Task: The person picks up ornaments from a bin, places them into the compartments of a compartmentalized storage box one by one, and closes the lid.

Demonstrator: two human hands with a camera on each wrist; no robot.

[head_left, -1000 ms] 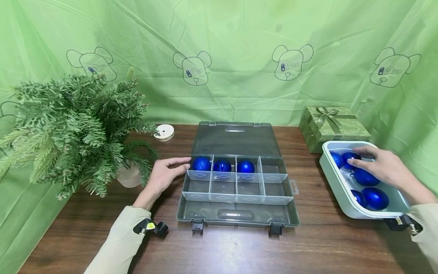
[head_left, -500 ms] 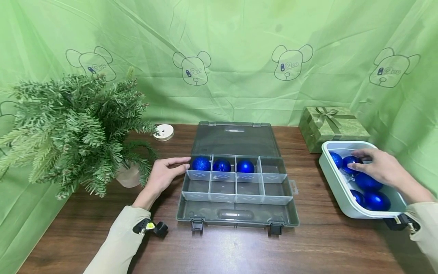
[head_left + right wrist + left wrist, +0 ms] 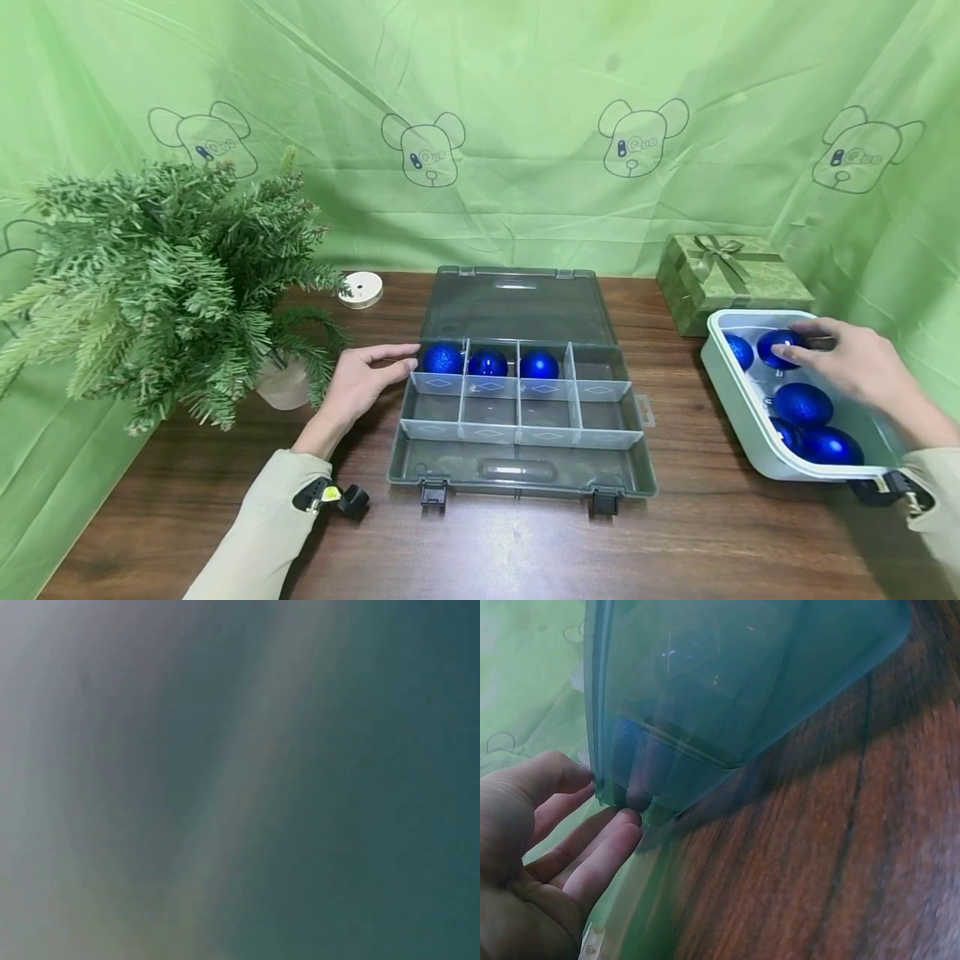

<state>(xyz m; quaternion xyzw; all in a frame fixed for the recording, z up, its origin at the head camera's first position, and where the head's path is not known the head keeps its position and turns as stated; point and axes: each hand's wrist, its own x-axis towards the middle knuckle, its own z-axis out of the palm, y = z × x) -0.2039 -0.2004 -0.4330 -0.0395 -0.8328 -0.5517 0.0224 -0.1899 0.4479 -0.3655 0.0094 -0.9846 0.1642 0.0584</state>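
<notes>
A translucent grey organizer case (image 3: 457,462) lies with its lid laid back. Three blue baubles sit in its back row: a glittery bauble (image 3: 442,359), a shiny bauble (image 3: 487,364) and a matte bauble (image 3: 538,365). My left hand (image 3: 358,385) touches the case's left side with fairly straight fingers; in the left wrist view its fingertips (image 3: 626,825) meet the case's wall. Over the pale plastic tub (image 3: 738,425), my right hand (image 3: 858,367) pinches a dark blue bauble (image 3: 776,348) between thumb and fingers. The right wrist view is a blur.
Several other blue baubles, including a glittery bauble (image 3: 803,405), lie in the tub. A green gift box (image 3: 735,279) stands behind it. At left are a small artificial Christmas tree (image 3: 180,283) and a ribbon spool (image 3: 362,290). A green curtain (image 3: 525,225) hangs behind.
My right hand has shifted slightly right and back with the dark blue bauble, leaving a wider gap to the glittery bauble in front. The left hand stays at the case.
</notes>
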